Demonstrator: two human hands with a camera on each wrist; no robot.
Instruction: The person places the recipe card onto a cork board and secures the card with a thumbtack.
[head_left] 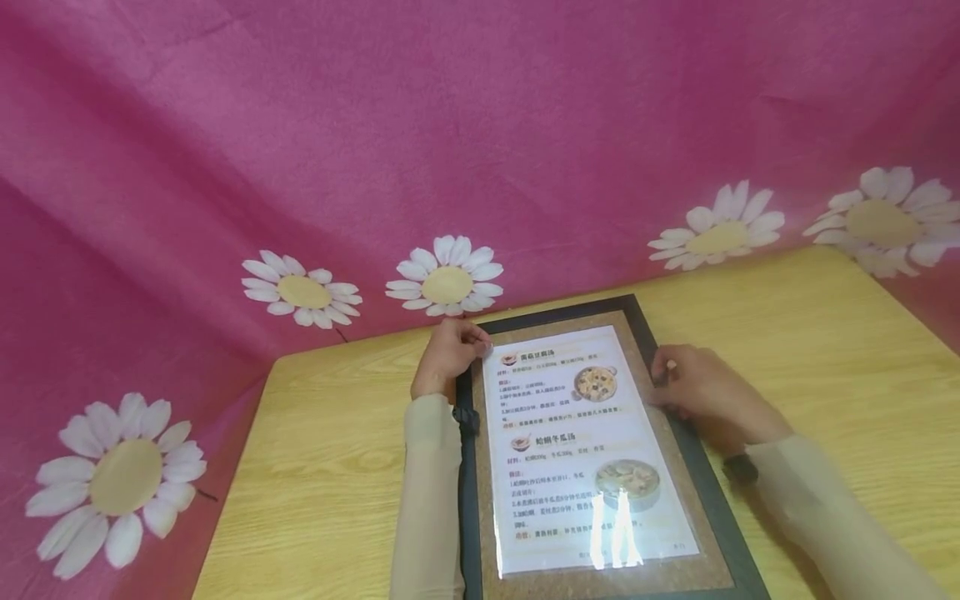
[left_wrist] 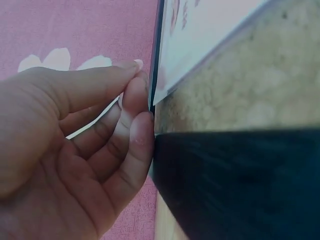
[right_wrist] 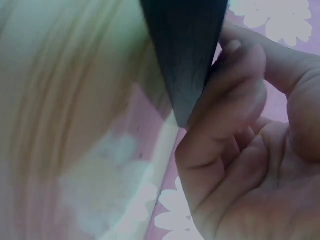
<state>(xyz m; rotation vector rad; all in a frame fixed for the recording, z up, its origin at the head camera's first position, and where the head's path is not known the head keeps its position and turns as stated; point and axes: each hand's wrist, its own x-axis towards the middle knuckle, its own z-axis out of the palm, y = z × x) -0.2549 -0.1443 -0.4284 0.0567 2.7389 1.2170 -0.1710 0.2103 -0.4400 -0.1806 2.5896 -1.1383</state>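
Note:
A laminated recipe sheet [head_left: 555, 500] with Chinese text and food pictures lies on a dark-framed cork board [head_left: 498, 333]. My left hand [head_left: 446, 358] is at the sheet's upper left corner, thumb and index finger brought together. Beside those fingertips, the left wrist view shows the sheet's corner [left_wrist: 172, 80], but not whether anything is pinched. At the right side of the frame, my right hand [head_left: 701, 396] grips the edge with curled fingers. In the right wrist view, these fingers [right_wrist: 225, 105] press against the dark frame [right_wrist: 187, 65]; the thumb tip is partly hidden.
A light wood-grain table [head_left: 330, 450] carries the board. Behind and to the left hangs a pink cloth [head_left: 450, 125] printed with white daisies. Bright light reflections cross the lower part of the sheet.

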